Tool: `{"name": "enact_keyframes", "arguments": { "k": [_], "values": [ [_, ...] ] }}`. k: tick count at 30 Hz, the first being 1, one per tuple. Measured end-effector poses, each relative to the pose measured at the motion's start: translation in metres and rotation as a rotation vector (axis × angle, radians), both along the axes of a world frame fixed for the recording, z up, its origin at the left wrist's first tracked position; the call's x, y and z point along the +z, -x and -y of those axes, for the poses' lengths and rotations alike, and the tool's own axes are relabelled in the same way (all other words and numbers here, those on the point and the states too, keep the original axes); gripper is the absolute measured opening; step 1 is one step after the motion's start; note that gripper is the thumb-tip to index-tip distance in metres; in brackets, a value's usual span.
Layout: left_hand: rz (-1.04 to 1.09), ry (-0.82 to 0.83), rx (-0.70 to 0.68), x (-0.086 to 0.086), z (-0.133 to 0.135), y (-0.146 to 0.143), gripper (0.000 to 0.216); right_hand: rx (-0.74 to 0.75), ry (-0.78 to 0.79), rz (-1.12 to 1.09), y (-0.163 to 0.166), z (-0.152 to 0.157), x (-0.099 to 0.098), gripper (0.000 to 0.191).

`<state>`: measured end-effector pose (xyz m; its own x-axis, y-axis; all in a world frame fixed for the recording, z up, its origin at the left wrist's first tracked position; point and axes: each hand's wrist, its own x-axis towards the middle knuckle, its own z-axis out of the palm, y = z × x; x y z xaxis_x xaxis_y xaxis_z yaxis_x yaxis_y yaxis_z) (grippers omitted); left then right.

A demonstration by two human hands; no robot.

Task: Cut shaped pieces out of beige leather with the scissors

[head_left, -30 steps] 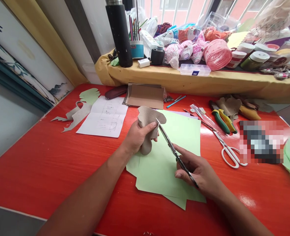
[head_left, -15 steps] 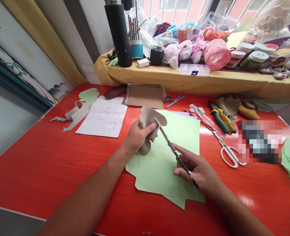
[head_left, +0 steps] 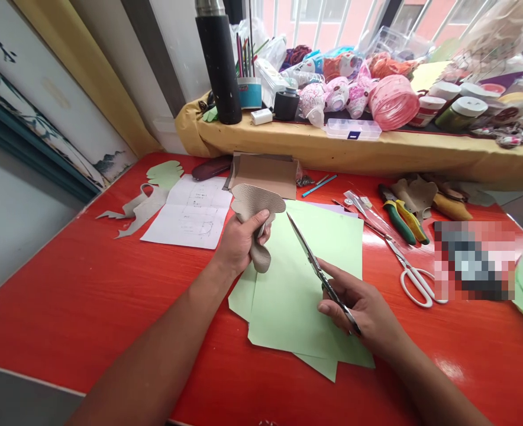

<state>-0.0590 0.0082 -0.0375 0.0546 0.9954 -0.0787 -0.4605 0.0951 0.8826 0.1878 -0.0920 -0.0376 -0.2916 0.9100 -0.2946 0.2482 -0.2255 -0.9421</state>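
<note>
A piece of grey-brown leather [head_left: 258,200] with rounded edges is pinched in my left hand [head_left: 240,239], its lower lobe hanging beneath my fingers. My right hand [head_left: 361,305] grips a pair of scissors [head_left: 308,251] by the handles. The blades look closed or nearly so, and their tips point up and left, just right of the leather and apart from it. Under both hands lie overlapping sheets of light green paper [head_left: 306,307]. My fingers hide part of the leather and most of the scissor handles.
On the red table [head_left: 88,296] lie a sketched white sheet [head_left: 190,213], leather scraps [head_left: 144,207], brown sheets [head_left: 265,174], white-handled scissors [head_left: 416,284], pliers [head_left: 401,219] and a pixelated dark object [head_left: 470,260]. A cluttered ledge [head_left: 288,142] with jars and a black bottle [head_left: 219,71] runs behind.
The leather has moved left and turned in my left hand, away from the scissor tips, which were touching or overlapping it before. My right hand with the scissors has barely moved.
</note>
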Motion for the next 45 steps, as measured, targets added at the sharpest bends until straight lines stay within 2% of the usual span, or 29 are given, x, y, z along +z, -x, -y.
{"name": "enact_keyframes", "arguments": {
  "k": [8,17,23,29,38,45],
  "values": [
    [-0.080,-0.049,0.026,-0.010,0.002,-0.007,0.028,0.042,-0.046,-0.057,-0.003,0.002,-0.010,0.103],
    [0.008,0.013,-0.034,-0.006,0.002,-0.008,0.033,0.093,-0.020,-0.065,0.000,0.004,-0.002,0.108],
    [0.002,-0.005,0.006,-0.010,0.001,-0.008,0.033,0.089,0.038,-0.143,0.002,0.004,-0.002,0.112],
    [-0.058,-0.034,0.004,-0.009,0.003,-0.008,0.031,0.079,0.103,-0.222,0.003,0.005,0.002,0.112],
    [-0.141,-0.040,0.026,-0.012,0.003,-0.008,0.031,0.092,0.067,-0.336,0.003,0.006,0.002,0.100],
    [-0.351,-0.043,0.029,-0.007,0.007,-0.007,0.037,0.104,0.065,-0.340,0.003,0.006,0.002,0.102]
  ]
}}
